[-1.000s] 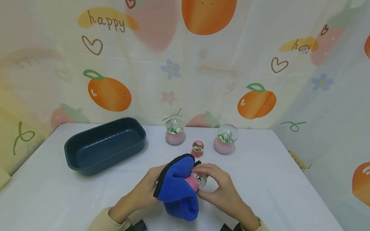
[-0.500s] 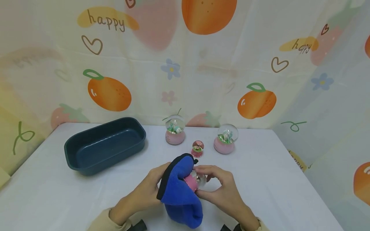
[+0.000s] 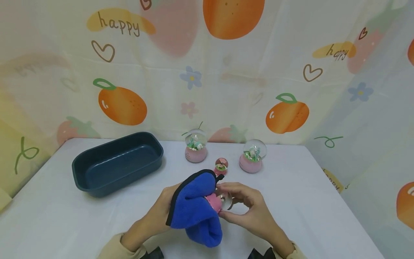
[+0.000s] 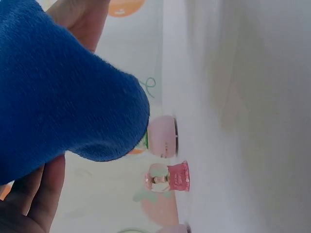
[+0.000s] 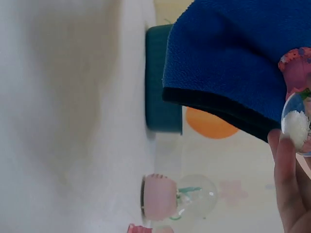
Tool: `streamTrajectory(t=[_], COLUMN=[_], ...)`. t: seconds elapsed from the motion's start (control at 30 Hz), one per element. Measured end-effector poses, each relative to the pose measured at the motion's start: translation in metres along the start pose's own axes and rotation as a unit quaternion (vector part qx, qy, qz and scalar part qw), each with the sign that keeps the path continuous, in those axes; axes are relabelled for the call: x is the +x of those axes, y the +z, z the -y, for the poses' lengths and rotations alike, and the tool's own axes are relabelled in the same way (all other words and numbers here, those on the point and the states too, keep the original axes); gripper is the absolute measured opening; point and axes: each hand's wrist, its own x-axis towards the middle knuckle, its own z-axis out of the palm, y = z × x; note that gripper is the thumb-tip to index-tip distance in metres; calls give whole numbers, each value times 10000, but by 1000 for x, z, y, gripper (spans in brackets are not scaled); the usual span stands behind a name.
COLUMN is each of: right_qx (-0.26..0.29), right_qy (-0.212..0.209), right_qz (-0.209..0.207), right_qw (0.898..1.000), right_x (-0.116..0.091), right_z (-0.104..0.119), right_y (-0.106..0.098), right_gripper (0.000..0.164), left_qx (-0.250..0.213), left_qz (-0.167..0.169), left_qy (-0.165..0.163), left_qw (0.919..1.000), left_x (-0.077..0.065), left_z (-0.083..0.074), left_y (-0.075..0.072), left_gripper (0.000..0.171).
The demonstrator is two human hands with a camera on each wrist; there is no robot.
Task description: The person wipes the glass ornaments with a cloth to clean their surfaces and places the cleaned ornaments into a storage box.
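Note:
My left hand [image 3: 158, 210] grips a blue towel [image 3: 194, 208] with black edging, bunched up; its fingers are mostly behind the fabric. Against the towel lies a small snow globe [image 3: 214, 202], tilted on its side, its pink base toward the cloth and its clear ball pointing right. Thumb and fingers of my right hand [image 3: 247, 205] pinch this globe. In the right wrist view, white flakes show inside the globe [image 5: 297, 124], with fingertips at its ball. Thick towel folds [image 4: 73, 97] fill much of the left wrist view and hide the globe there.
A dark teal basin [image 3: 113, 187] stands at the back left of the white table [image 3: 310, 216]. Beyond the hands are two larger snow globes with pink bases, one left [image 3: 195, 154] and one right [image 3: 250, 164]. A smaller pink globe [image 3: 221, 167] stands between them.
The towel first swung slightly right and down, then back left and up, its black edge tilting. The pinched globe has risen a little with it. The basin and other globes have stayed put.

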Motion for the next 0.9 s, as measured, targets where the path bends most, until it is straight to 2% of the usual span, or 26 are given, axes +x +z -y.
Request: streamTrajectory(t=[0.2,0.43,0.53,0.67,0.77,0.9], right_qx=[53,-12,-40,-16,-53,-144], right_qy=[175,507,440,286,295,238], right_qz=[-19,-234,-361,-398,-409,-428], right_qw=[9998,9984,9984,9988,9987,9987], right_x=[1,1,0,0,1,0], right_z=[-1,0,1,2,3,2], right_y=[-1,-1,0,1,3,4], right_gripper=[53,47,47,48,49,48], left_qx=[42,164,399,682,697,434], left_qz=[-105,-342,-372,-247,-123,110], left_qy=[162,8,-42,-90,-315,-873], left_qw=[9998,9993,9985,9973,9970,9952], left_x=[1,-1,-2,-4,-5,-5], left_z=[1,4,6,8,9,7], left_y=[-3,-11,-13,-15,-16,-14], left_gripper=[34,34,34,36,45,64])
